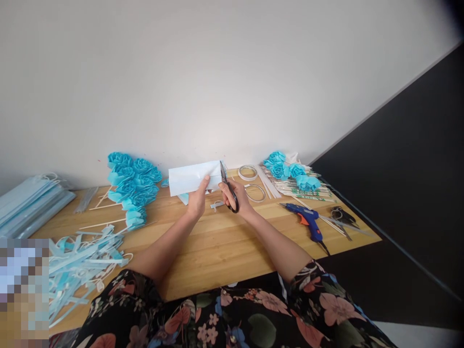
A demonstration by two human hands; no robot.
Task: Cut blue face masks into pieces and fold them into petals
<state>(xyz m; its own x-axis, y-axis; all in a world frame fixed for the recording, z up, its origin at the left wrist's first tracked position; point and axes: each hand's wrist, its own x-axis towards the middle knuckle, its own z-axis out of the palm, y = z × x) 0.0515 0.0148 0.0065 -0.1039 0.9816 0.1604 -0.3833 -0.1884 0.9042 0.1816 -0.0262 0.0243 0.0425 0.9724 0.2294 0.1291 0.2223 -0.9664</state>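
A pale blue face mask [190,179] is held up above the far part of the worktop [217,251], between the wearer and the wall. It is gripped near its lower edge, right of its middle, by the left grip [196,200], whose thumb is laid across the near face. Its long axis is set from left to right, with only a slight tilt, and most of its length is left free beyond the left thumb. Black-handled scissors [224,179] are grasped in the right grip [237,198], with their blades pointed up and away, across the mask's right end, so that its short side is nearly matched by the line of the blades. Whether the blades are parted cannot be told. The right end is thus nearer to the right grip, and the left thumb is set just beside the blades, on their left. To the left, blue flowers [134,181] are gathered behind a heap of cut strips [87,258]; a glue gun [308,217] is laid well to the right.
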